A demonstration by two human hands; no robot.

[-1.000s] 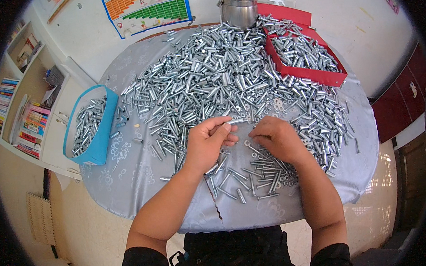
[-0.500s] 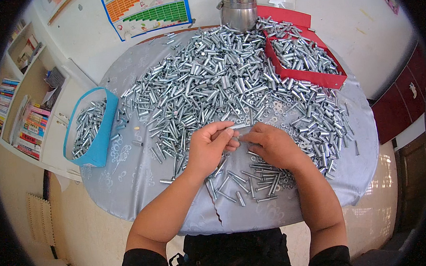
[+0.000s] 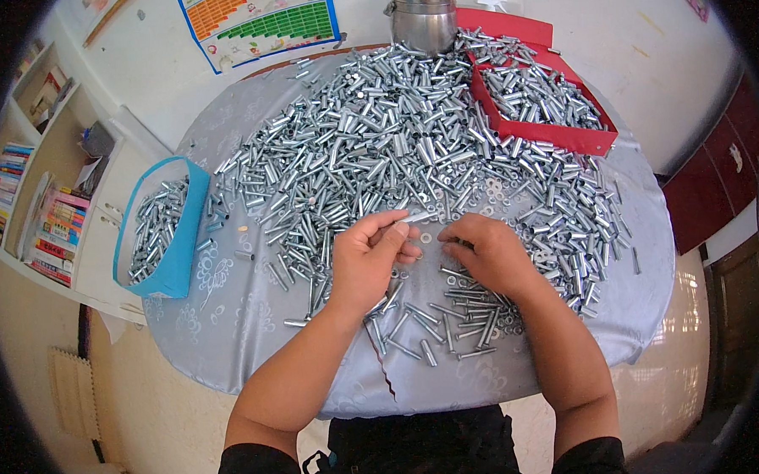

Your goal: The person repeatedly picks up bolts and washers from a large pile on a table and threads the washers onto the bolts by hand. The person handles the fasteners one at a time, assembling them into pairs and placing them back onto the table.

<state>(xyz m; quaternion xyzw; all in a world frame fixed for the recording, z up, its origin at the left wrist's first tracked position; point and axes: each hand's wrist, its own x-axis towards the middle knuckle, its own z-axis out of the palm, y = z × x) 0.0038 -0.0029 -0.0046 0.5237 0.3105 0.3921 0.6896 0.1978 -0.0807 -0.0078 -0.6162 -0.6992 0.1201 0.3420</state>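
Over the near edge of the metal pile, my left hand pinches a slim silver metal sleeve between thumb and fingers. The sleeve points to the right; whether a bolt sits inside it cannot be made out. A little to the right is my right hand, apart from the sleeve, its fingers curled in and the thumb bent beneath them. Anything between those fingertips is hidden. A flat washer shows between the two hands. Several long bolts lie below my right hand, with a short sleeve near them.
A large heap of silver sleeves and bolts covers the grey tablecloth. At the left stands a blue box of metal parts; a red box of them sits back right. A steel pot is behind the heap.
My right hand has drawn back to the right, away from the sleeve and my left hand. A washer now shows in the gap. My left hand has shifted slightly left, still pinching the sleeve.
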